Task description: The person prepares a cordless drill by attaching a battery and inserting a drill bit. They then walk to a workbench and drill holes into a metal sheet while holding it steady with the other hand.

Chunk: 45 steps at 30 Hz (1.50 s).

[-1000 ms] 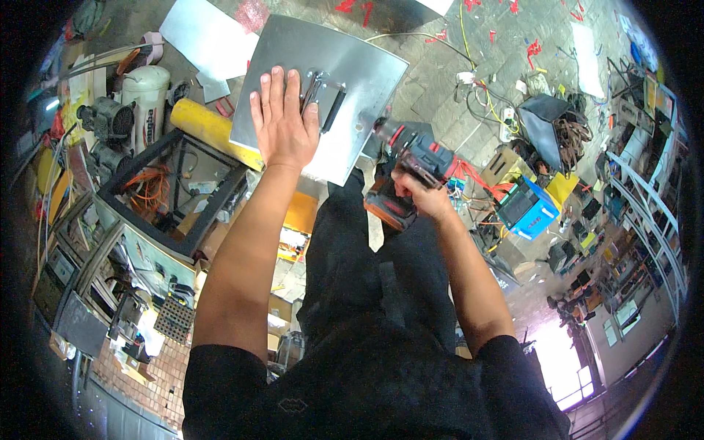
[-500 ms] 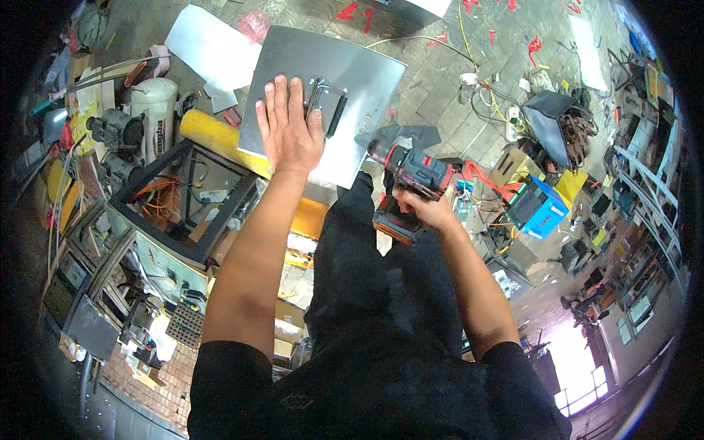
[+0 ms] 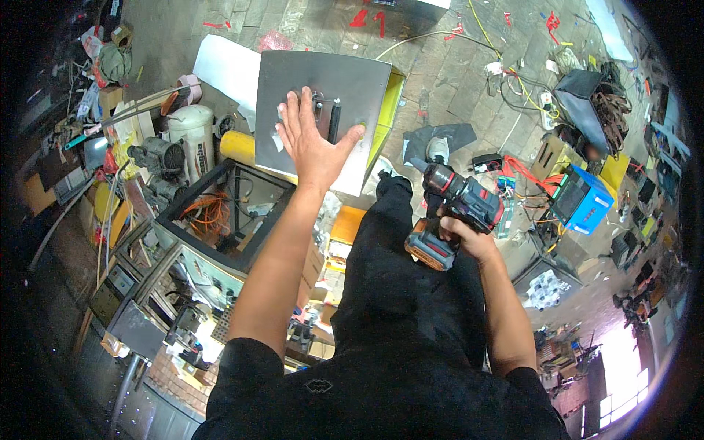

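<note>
My left hand (image 3: 314, 147) lies with fingers spread on a grey sheet-metal panel (image 3: 290, 73). Its thumb points out toward the panel's right side, and the fingers lie beside a dark bar handle (image 3: 334, 121) fixed on the panel. A yellow inner side (image 3: 385, 121) shows behind the panel's right edge. My right hand (image 3: 468, 238) is wrapped round the grip of a red and black cordless drill (image 3: 473, 199). The drill is held over my right leg, apart from the panel, its nose toward the upper left.
A black metal frame (image 3: 253, 253) stands left of my legs, near a yellow cylinder (image 3: 238, 149) and a white tank (image 3: 192, 132). On the right are a blue box (image 3: 589, 202), a power strip (image 3: 546, 106) and cables on the floor. My shoe (image 3: 438, 150) is ahead.
My right hand has drawn the drill back from the panel, to the right. The panel now sits at a different angle, showing its yellow side. My left thumb has spread outward; the whole view has shifted.
</note>
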{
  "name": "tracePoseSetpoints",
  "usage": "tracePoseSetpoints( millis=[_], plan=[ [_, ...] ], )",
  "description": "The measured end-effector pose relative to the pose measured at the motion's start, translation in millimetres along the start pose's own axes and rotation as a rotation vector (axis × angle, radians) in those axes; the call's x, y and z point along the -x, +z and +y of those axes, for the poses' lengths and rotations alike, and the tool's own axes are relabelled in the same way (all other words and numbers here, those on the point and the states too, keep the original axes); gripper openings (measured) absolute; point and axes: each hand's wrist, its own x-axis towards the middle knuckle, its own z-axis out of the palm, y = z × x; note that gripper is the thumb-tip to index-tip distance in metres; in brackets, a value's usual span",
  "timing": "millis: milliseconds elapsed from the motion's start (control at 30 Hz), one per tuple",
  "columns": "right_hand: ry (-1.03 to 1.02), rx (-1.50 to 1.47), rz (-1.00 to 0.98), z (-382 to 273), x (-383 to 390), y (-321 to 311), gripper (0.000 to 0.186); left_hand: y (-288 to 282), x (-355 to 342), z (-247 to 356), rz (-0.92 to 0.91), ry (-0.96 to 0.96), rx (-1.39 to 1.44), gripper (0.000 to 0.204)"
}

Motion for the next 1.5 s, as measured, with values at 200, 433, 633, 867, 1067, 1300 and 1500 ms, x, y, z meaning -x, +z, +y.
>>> tracePoseSetpoints(
  millis=[200,433,633,867,1067,1300,1500],
  plan=[
    [-0.055,0.201,0.002,-7,5,6,0.032,1,-10,11,-0.002,-0.082,0.059,0.125],
    [-0.123,0.251,-0.015,-1,7,-1,0.031,-5,-23,0,-0.047,-0.089,0.097,0.116],
    [-0.021,0.213,-0.032,-2,5,-6,0.032,-6,-20,-7,-0.06,-0.086,0.156,0.112],
    [-0.122,0.339,-0.018,-4,6,0,0.032,-4,-15,3,-0.006,-0.103,0.127,0.118],
    [-0.117,0.368,-0.045,-1,6,-1,0.032,-6,-15,-1,-0.038,-0.107,0.091,0.121],
    [-0.07,0.259,-0.074,-14,11,12,0.027,-17,-7,-3,-0.085,-0.05,0.106,0.125],
    [-0.084,0.441,-0.108,0,5,1,0.029,-23,1,-7,-0.117,-0.024,0.089,0.124]
  ],
)
